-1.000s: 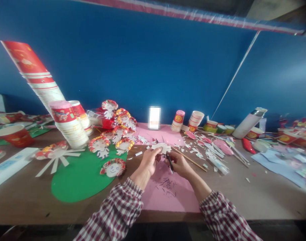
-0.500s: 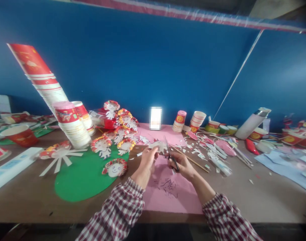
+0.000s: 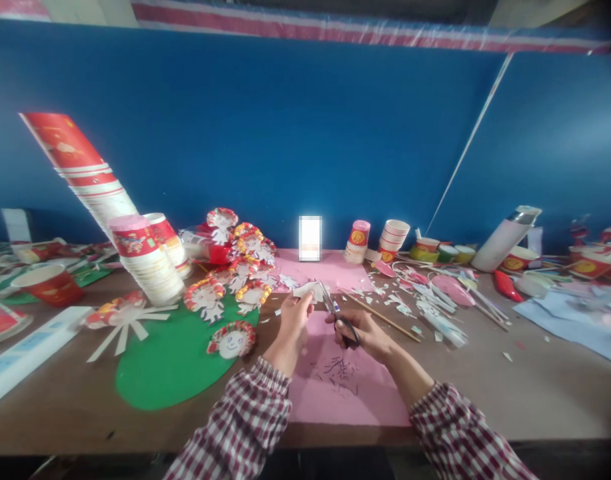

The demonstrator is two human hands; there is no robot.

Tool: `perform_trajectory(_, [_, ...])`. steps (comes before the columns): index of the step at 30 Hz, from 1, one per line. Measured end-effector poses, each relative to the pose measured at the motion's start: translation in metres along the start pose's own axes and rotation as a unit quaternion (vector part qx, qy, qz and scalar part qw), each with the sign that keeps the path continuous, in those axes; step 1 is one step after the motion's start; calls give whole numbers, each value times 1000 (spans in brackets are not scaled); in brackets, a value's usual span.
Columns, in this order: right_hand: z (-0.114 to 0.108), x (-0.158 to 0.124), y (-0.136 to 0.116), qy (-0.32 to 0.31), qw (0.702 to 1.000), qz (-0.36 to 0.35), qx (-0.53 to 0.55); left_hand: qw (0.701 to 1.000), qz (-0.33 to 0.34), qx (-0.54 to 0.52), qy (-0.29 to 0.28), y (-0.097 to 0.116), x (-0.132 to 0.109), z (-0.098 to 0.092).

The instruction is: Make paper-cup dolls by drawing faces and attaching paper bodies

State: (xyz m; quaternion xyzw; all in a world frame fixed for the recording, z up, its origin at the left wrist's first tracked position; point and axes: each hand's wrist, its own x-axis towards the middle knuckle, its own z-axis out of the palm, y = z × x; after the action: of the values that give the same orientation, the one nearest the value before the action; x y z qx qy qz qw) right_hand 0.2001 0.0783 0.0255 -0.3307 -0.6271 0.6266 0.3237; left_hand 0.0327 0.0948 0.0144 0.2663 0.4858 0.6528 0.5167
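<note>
Between the thumb and fingers of my left hand (image 3: 296,317) is a small white paper piece (image 3: 305,291). My right hand (image 3: 365,332) grips black-handled scissors (image 3: 349,332), whose blades point up and left beside the paper's right edge. Beneath both hands lies a pink sheet (image 3: 348,400) with dark scribbled lines. To the left, a green oval sheet (image 3: 155,370) carries a paper face (image 3: 233,340) with a curly red and yellow rim. Several similar paper figures (image 3: 253,297) cluster behind it.
Tall stacks of paper cups (image 3: 145,253) lean at the left. Smaller cup stacks (image 3: 358,241) stand at the back. A wooden stick (image 3: 385,319) and paper scraps (image 3: 398,300) lie right of my hands. A white bottle (image 3: 505,240) tilts farther right, near a red object (image 3: 507,285).
The scissors' blades have swung to the left, closer to the paper, and the paper has turned slightly in my left hand. The camera view has shifted a little.
</note>
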Motion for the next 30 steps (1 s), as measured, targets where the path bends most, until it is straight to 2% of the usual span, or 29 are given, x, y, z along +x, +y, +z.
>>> perform_trajectory(8, [-2,-1,0,-15,1000,5,-2,999,24,-3,27,4,-6,4])
perform_trajectory(18, [-1,-2,-4,-9,1000,12,27,997,65,25,33,2,-5,5])
perform_trajectory(23, [0,-1,-4,3,1000,5,21,999,35,31,28,3,-10,8])
perform_trajectory(30, [0,3,4,13,1000,-10,5,997,-54,54,26,8,-16,7])
